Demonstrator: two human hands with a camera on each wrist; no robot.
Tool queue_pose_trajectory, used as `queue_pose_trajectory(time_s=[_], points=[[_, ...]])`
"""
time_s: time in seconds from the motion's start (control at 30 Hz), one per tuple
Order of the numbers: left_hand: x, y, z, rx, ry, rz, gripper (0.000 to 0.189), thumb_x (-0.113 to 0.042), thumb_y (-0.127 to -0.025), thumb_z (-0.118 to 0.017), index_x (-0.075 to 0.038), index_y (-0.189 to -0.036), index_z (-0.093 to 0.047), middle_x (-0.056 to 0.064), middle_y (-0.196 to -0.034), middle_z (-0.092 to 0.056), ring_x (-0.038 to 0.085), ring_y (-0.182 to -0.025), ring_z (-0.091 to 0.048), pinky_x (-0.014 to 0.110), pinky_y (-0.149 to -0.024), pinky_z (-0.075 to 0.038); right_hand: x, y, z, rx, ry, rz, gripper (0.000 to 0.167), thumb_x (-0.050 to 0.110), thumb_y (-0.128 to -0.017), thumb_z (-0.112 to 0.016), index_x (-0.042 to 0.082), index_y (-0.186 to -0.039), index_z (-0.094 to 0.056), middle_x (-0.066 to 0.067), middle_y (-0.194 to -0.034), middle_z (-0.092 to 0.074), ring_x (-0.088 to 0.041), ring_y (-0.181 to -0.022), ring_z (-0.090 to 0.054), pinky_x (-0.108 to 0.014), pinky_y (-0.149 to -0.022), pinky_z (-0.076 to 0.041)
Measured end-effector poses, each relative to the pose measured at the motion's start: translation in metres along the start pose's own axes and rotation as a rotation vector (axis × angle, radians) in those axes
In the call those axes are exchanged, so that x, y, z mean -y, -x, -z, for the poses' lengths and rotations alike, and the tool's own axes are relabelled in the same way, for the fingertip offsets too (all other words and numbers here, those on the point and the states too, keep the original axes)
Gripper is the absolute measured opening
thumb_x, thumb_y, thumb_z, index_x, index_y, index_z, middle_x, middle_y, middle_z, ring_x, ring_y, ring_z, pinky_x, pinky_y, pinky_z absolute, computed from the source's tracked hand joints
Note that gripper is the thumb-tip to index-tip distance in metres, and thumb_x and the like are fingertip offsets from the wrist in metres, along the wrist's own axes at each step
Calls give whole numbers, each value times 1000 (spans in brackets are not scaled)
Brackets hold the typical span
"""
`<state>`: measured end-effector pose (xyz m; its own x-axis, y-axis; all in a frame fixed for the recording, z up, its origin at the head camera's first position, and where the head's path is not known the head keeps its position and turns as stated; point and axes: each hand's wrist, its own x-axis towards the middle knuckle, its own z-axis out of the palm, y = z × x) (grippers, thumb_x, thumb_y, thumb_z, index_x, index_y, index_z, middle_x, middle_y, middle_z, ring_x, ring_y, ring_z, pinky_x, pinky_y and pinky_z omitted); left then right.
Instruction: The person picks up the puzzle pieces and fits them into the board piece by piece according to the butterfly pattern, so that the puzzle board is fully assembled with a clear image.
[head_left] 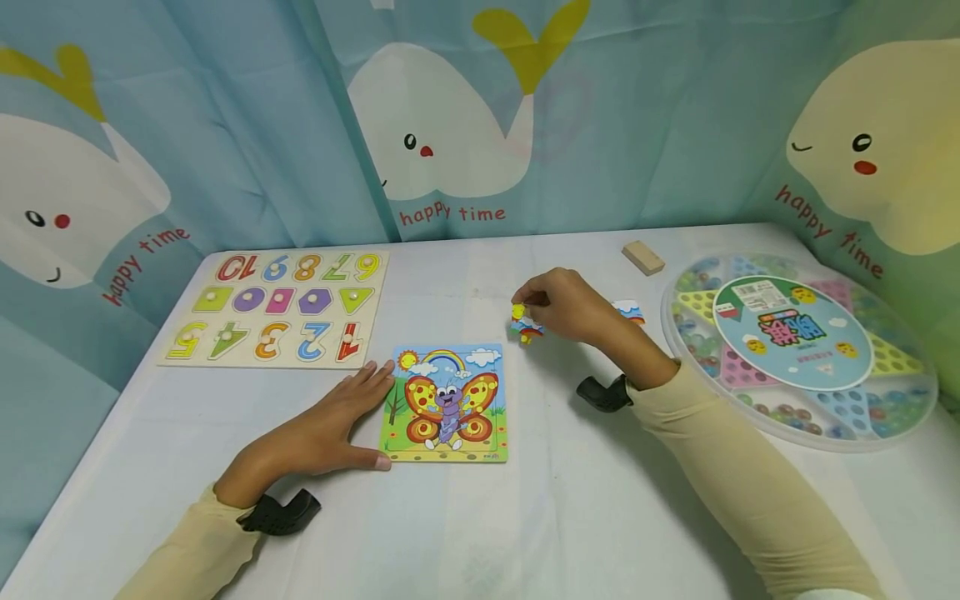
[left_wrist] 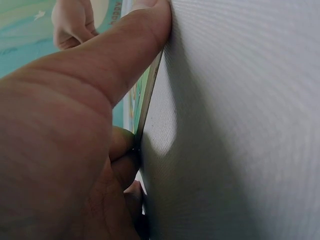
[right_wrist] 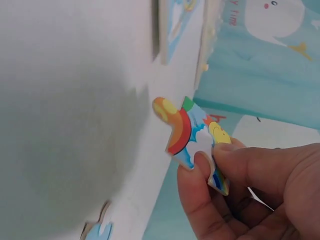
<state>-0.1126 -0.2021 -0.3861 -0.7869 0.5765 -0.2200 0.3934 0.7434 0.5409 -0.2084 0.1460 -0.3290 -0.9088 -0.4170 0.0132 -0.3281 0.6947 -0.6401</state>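
Note:
My right hand (head_left: 566, 304) pinches a jigsaw puzzle piece (right_wrist: 192, 132) between thumb and fingers, raised over the table. Rainbow bands, a white cloud and a smiling yellow sun are printed on it. A butterfly jigsaw puzzle (head_left: 446, 404) in a square board lies flat at the middle. Along its left side rests my left hand (head_left: 330, 429), fingers extended, with the thumb at the near corner and fingertips by the upper left edge. Another puzzle piece (head_left: 628, 311) lies on the table, partly hidden behind my right wrist.
A wooden number-and-shape peg board (head_left: 258, 321) lies at the back left. Near the back edge sits a small wooden block (head_left: 642, 257). On the right is a large round clear case (head_left: 896, 433) of marbles. A whale-print curtain (head_left: 645, 125) hangs behind the white-covered table (head_left: 480, 533).

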Motion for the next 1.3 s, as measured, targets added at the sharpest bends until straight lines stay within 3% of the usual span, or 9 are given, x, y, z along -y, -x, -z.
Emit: queue_pose_trajectory(time_s=[0.57, 0.87, 1.3], points=[[0, 0, 0, -1, 3, -1, 109, -55, -74, -78, -13, -156, -20, -3, -163, -7, 25, -148, 2, 54, -116, -8, 25, -13, -28, -35, -52, 68, 18, -4, -91, -61, -3, -105, -72, -10, -92, -70, -20, -81, -61, -31, -71, -51], [0, 0, 0, 3, 14, 7, 109, -56, -74, -78, -13, -156, -20, -3, -163, -7, 25, -148, 2, 55, -116, -9, 35, -20, -33, 41, -315, 36, 18, -4, -93, -59, -6, -108, -69, -12, -91, -69, -20, -77, -63, -29, -70, -56], [1, -1, 1, 7, 18, -7, 109, -58, -74, -76, -11, -156, -22, -1, -163, -7, 26, -148, 2, 55, -116, -6, 65, -25, -55, 90, -403, 94, 17, -4, -94, -59, -6, -107, -69, -11, -88, -68, -19, -75, -65, -27, -68, -57]])
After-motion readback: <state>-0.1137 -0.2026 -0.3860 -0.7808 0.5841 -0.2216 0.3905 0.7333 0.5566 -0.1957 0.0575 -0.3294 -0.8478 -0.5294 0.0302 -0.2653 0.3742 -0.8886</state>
